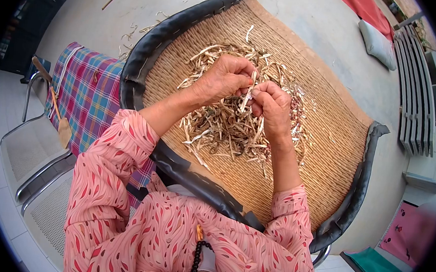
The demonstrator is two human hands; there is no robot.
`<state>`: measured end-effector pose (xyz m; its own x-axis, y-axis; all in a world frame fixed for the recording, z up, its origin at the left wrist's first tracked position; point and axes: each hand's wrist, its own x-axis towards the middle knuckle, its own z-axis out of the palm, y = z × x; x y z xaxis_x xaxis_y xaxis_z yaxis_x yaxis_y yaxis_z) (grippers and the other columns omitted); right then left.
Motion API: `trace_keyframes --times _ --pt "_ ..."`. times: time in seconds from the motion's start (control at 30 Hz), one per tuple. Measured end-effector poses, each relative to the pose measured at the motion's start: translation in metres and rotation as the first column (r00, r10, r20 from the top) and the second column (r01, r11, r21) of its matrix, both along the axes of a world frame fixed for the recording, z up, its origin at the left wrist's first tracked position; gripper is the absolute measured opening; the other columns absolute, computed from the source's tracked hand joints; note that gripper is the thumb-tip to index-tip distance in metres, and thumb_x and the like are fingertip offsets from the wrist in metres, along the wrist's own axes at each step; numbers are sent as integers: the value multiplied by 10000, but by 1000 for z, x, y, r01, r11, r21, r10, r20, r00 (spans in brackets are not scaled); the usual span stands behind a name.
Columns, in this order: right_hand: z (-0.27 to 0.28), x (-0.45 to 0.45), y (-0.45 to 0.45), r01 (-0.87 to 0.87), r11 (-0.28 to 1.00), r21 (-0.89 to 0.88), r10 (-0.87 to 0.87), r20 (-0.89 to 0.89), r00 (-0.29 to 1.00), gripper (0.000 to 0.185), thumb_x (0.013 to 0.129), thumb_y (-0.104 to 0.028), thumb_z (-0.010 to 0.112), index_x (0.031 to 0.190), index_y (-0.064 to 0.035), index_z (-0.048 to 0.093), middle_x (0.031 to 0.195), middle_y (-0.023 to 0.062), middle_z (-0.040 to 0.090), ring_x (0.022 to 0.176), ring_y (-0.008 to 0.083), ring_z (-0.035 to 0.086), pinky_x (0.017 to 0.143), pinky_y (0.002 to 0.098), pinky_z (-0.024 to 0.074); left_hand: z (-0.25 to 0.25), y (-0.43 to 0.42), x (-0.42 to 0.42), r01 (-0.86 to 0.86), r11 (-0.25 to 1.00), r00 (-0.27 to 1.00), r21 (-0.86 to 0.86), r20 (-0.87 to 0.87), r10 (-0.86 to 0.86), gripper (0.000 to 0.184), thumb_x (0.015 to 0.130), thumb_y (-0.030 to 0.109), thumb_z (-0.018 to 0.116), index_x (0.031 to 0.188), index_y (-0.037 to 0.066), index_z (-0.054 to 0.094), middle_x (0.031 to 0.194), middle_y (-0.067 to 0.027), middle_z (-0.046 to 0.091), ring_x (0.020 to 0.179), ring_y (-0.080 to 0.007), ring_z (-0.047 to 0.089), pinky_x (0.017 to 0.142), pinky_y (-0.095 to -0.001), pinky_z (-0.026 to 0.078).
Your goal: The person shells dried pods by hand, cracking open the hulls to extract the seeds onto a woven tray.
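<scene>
Both hands meet above a large woven winnowing tray (332,159) with a dark padded rim. Between them is a dry bean pod (247,98), pale and narrow. My left hand (225,78) pinches its upper part, fingers closed. My right hand (272,107) grips it lower down between thumb and forefinger. Beneath the hands lies a heap of dry pods and husks (223,129), brown and cream. Small reddish beans (297,103) show along the right side of the heap, partly covered by my right hand.
Metal chairs (33,146) stand at the left, one draped with a checked cloth (92,94). A wooden paddle (63,131) leans there. A grey cushion (377,45) and stacked slatted panels (417,94) are at the right. Stray husks (128,41) lie on the floor beyond the tray's left rim.
</scene>
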<state>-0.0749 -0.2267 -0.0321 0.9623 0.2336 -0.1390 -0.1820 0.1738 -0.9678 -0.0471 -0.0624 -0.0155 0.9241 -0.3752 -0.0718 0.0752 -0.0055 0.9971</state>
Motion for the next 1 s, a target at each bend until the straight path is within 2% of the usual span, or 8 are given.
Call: trace_keyframes --times 0.13,0.33,0.43,0.67,0.77,0.87,0.97,1.0 --pt "0 -1 2 -9 998 68 10 -21 1000 103 822 -72 527 751 -7 563 613 28 553 492 49 446 447 179 351 2 0 0 4 1000 1000 27 -17 -4 97 812 47 544 870 2 608 662 10 548 577 -43 510 504 -178 420" --pt "-13 0 3 2 959 283 41 -145 989 75 823 -72 533 776 -17 551 616 28 551 466 49 416 434 181 327 2 1 0 -2 1000 998 -5 -60 2 116 811 55 527 879 9 609 669 14 552 582 -39 514 510 -176 423" --pt "-17 -2 6 21 961 274 24 -161 987 85 835 -83 539 784 -18 553 619 27 550 465 45 414 435 179 327 1 1 0 7 1000 999 -12 -47 -7 109 808 60 526 867 15 606 669 20 548 580 -35 510 513 -175 420" --pt "-19 -4 8 1 983 185 11 -62 998 96 863 -93 544 815 -12 562 626 14 545 475 39 425 432 169 331 4 -1 -1 -19 1000 996 24 -89 21 75 812 78 527 809 36 589 658 27 537 581 -30 500 507 -178 403" --pt "-16 -5 9 2 993 119 2 -27 1000 101 868 -98 546 824 -9 566 633 12 549 482 36 433 433 166 334 5 -2 -1 -51 999 993 16 -102 52 72 773 54 517 752 14 572 614 7 522 560 -58 503 474 -203 409" --pt "-11 -8 12 -4 996 86 4 -8 1000 108 871 -105 552 829 -7 568 635 10 552 482 34 436 433 165 335 -2 2 2 -23 996 990 81 -136 34 62 822 86 527 811 39 566 696 8 559 604 -55 520 534 -189 424" --pt "-12 -8 12 -52 996 72 51 6 999 107 869 -105 563 834 -4 570 637 12 557 479 33 441 428 163 340 -3 1 3 -159 987 981 -35 -115 154 48 827 82 516 830 47 550 762 -25 581 629 -89 551 568 -208 455" --pt "-11 -7 11 -43 999 32 43 -18 999 103 868 -100 562 833 -4 571 638 18 563 477 32 442 424 164 341 3 1 4 -222 967 950 -122 -250 186 67 832 50 476 871 31 527 804 -59 585 667 -121 578 561 -228 475"
